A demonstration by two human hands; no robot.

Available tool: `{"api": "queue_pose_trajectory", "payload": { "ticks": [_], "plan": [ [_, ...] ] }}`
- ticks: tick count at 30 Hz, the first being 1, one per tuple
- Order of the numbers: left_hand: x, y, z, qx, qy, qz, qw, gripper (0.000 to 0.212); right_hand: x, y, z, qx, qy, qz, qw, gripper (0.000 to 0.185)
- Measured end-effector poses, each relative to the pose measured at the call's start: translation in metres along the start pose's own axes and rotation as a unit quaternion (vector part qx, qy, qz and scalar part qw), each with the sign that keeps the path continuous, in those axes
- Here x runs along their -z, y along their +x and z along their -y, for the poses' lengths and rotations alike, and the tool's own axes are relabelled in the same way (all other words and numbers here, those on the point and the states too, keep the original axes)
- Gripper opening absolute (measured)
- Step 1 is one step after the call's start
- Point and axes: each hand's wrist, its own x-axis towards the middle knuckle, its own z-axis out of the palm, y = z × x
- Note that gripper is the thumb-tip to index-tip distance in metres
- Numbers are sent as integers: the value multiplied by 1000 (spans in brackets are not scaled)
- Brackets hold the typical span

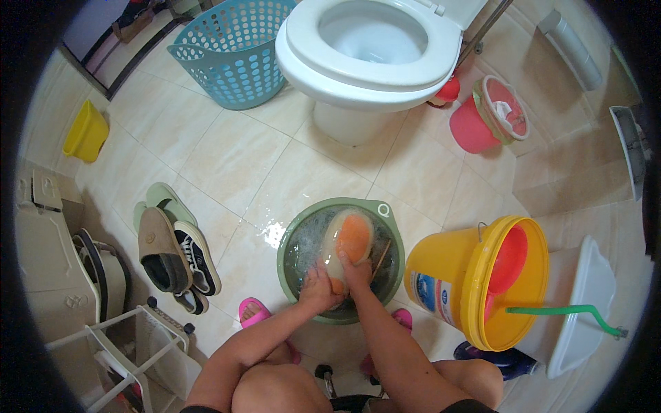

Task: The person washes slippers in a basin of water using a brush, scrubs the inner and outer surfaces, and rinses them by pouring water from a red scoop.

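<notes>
Over a green plastic basin (285, 227) of sudsy water, I hold a wet shoe (333, 242) with its sole up. The sole is pale with an orange patch under the forefoot and another at the heel. My left hand (317, 291) grips the shoe's near end from the left. From the right, my right hand (357, 271) holds it, a finger lying on the orange patch. A thin brown stick (381, 258) leans in the water at the basin's right side; its lower end is hidden. The shoe's upper cannot be seen.
Right of the basin stands a yellow bucket (444, 268) with a red dipper (508, 258) and a green hose (547, 310). Footwear (165, 248) lies left. Behind are a toilet (356, 93), a blue laundry basket (242, 77) and a pink bin (472, 126). Wet patches (271, 232) shine on the tiles.
</notes>
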Motion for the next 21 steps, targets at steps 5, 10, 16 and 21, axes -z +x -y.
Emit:
{"api": "queue_pose_trajectory", "payload": {
  "ticks": [5, 10, 16, 21],
  "plan": [
    [7, -7, -12, 4, -25, -13, 1000, 124, 3, 4, -4, 3, 71, 10, 997, 81],
    [12, -4, -6, 18, -17, 25, 999, 114, -2, 1, 2, -41, 104, 34, 993, 75],
    [1, 9, 4, 27, 22, 52, 998, 100, -15, 28, -28, 18, 178, 112, 977, 64],
    [-6, 16, -3, 1, 36, 52, 998, 90, -17, 57, -53, -39, 13, 84, 996, 62]
  ]
}}
